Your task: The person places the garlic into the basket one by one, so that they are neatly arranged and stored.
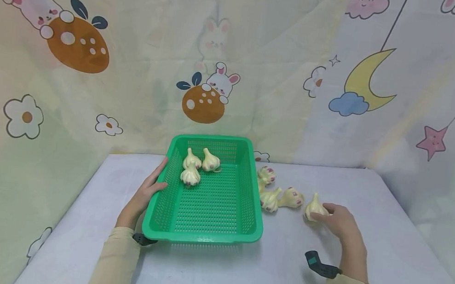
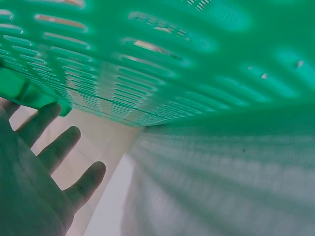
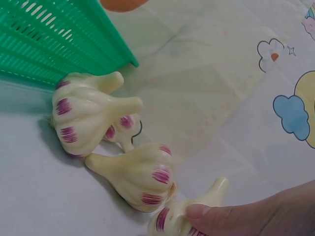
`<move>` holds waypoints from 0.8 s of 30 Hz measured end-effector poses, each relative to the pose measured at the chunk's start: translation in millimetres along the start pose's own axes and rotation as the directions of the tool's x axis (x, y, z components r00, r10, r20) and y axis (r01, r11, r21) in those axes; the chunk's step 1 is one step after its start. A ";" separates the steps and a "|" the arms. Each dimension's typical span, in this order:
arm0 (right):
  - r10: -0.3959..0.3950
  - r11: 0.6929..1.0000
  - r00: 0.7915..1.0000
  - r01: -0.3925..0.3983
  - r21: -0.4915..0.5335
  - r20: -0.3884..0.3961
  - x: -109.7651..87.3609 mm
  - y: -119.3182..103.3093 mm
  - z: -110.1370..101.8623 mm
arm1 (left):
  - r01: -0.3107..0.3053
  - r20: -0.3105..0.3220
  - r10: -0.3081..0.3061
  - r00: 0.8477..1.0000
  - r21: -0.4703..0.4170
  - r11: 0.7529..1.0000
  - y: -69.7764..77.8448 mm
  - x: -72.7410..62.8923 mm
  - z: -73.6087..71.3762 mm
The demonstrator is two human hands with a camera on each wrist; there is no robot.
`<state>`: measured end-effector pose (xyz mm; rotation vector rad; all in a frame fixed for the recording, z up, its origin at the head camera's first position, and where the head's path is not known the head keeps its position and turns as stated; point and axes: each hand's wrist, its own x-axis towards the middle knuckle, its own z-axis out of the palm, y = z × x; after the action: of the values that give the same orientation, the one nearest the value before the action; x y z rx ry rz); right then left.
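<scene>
A green plastic basket (image 1: 206, 238) stands at the middle of the table with three garlic bulbs (image 1: 190, 175) at its far left. Along the basket's left side lies my left hand (image 1: 146, 194), thumb at the rim; in the left wrist view its fingers (image 2: 60, 149) are straight and spread beside the slotted wall. My right hand (image 1: 341, 221) pinches a garlic bulb (image 1: 314, 207) to the right of the basket, its stem pointing up. The thumb presses that bulb's side in the right wrist view. Several other purple-marked garlic bulbs (image 3: 140, 176) lie between it and the basket.
The white table (image 1: 280, 277) ends at a printed cloth backdrop (image 1: 274, 96) behind the basket. Loose bulbs sit close against the basket's right wall. A dark wrist strap with a small device (image 1: 320, 266) is on the right wrist.
</scene>
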<state>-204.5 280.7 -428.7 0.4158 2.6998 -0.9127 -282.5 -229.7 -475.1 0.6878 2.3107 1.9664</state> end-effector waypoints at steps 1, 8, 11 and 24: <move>0.004 1.000 1.000 -0.004 0.003 -0.004 0.2 0.1 0.1 | 0.001 0.000 -0.001 1.000 0.000 1.000 0.0 0.1 0.0; 0.003 1.000 1.000 -0.003 0.016 -0.020 0.4 0.1 -0.3 | 0.002 -0.006 -0.002 1.000 -0.003 1.000 0.6 0.3 1.1; -0.002 1.000 1.000 0.002 0.026 -0.016 -0.1 -0.2 -1.1 | 0.004 -0.006 -0.004 1.000 -0.009 1.000 0.8 -0.1 1.4; -0.018 0.999 0.999 0.020 0.036 -0.045 -0.3 -3.9 -1.8 | -0.003 -0.005 0.003 1.000 -0.001 1.000 -1.0 0.4 -0.7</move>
<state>-205.8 278.8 -425.1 0.4241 2.7359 -0.9701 -283.3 -230.3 -475.8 0.6877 2.3128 1.9734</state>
